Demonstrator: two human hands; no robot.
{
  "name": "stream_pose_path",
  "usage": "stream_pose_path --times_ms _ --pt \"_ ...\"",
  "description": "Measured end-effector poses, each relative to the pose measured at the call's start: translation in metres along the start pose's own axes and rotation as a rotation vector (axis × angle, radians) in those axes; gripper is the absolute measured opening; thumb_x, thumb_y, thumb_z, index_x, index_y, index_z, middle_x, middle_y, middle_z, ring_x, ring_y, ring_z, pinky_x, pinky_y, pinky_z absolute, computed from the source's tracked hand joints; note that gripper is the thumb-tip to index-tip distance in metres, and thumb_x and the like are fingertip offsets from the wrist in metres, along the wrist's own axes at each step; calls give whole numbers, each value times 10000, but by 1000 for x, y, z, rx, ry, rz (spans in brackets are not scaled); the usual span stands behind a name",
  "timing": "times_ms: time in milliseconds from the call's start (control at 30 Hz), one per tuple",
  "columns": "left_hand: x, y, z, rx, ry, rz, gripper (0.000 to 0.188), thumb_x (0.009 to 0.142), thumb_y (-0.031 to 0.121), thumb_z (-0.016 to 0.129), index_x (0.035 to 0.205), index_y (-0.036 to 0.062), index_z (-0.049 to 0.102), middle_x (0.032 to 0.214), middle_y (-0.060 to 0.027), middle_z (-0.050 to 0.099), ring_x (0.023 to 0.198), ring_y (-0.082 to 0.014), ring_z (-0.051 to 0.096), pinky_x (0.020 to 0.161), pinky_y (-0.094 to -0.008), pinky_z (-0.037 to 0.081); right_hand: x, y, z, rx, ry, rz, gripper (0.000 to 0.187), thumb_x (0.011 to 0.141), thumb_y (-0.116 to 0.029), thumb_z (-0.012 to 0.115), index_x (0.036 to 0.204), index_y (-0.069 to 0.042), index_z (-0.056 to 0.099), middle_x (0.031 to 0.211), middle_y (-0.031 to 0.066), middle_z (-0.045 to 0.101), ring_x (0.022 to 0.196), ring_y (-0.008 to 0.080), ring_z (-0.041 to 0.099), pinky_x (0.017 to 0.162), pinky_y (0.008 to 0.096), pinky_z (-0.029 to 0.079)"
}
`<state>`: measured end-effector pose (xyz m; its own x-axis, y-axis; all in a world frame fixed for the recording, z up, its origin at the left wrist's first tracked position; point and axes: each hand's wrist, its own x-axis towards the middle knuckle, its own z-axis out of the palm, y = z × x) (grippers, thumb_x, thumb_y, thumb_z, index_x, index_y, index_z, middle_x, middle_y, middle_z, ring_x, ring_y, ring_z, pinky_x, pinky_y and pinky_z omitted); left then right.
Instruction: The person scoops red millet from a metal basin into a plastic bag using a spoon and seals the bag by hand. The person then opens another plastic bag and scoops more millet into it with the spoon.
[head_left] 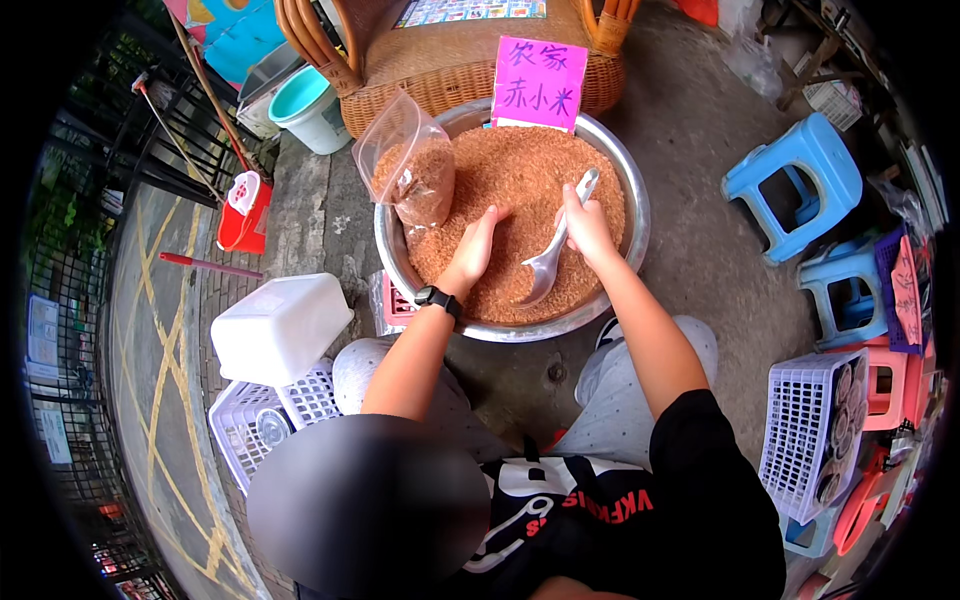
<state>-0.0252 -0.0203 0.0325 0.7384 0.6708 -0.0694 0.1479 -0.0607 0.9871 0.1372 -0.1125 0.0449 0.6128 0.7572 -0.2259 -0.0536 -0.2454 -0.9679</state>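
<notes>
I'm viewing this through the head camera, and the metal scoop (545,268) is sitting over the near side of the basin, its bowl pointing down toward me; I can't tell whether its lip is digging into the reddish grain (560,160) or just skimming it. My right hand (588,228) is gripping the handle, fingers closed around it, with the end poking out beyond the fist. My left hand (475,245) is hovering or resting over the grain, seemingly empty, fingers extended and thumb apart; I can't tell whether it's touching.

For good scooping, I'm judging that a shallow push and a level lift are serving better than a steep stab, since a tilted bowl is likely spilling. The clear bag (425,195) is standing in the basin on the left, part full and gaping, so it may be sagging unless the left hand is steadying its mouth.

Around all this, the metal basin (641,215) is curving wide enough to be catching stray grains. A pink sign (540,85) is standing at its far rim, a wicker chair (590,95) is sitting beyond, and blue stools (835,180) are standing well apart on the right.
</notes>
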Motion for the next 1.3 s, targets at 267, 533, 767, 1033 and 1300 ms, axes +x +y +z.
stream_pose_path --times_ms 267,533,767,1033,1300 --pt "1 -12 2 -237 -116 -26 611 946 397 181 1200 -99 433 1246 -181 458 1198 -237 387 1041 -332 216 3 8 10 -19 192 -31 550 912 -408 360 551 -22 514 434 43 437 308 136 390 318 275 296" --pt "-4 6 6 -450 -328 -27 616 936 425 198 1140 -76 493 1190 -178 508 1172 -248 419 1043 -360 224 -1 5 13 80 246 -93 593 916 -438 331 570 -20 570 418 46 462 378 147 485 389 289 367" --pt "4 20 -26 -276 118 228 529 936 351 234 1100 -50 537 1143 -163 544 1155 -247 436 1035 -360 236 2 -2 -1 338 131 -18 559 921 -467 314 637 -31 517 467 0 404 368 80 376 346 220 269" --pt "10 -14 -20 -86 113 -5 595 930 413 232 1171 -68 486 1241 -193 468 1202 -266 394 1025 -324 244 -2 -25 -15 261 40 47 516 916 -433 366 607 -41 495 448 -14 371 322 69 297 309 210 203" --pt "5 -1 5 65 -4 -9 584 931 392 234 1170 -84 474 1253 -194 458 1205 -258 384 1024 -299 223 2 -8 -15 16 -23 64 511 897 -421 419 578 -32 509 419 8 391 301 92 331 298 228 233"
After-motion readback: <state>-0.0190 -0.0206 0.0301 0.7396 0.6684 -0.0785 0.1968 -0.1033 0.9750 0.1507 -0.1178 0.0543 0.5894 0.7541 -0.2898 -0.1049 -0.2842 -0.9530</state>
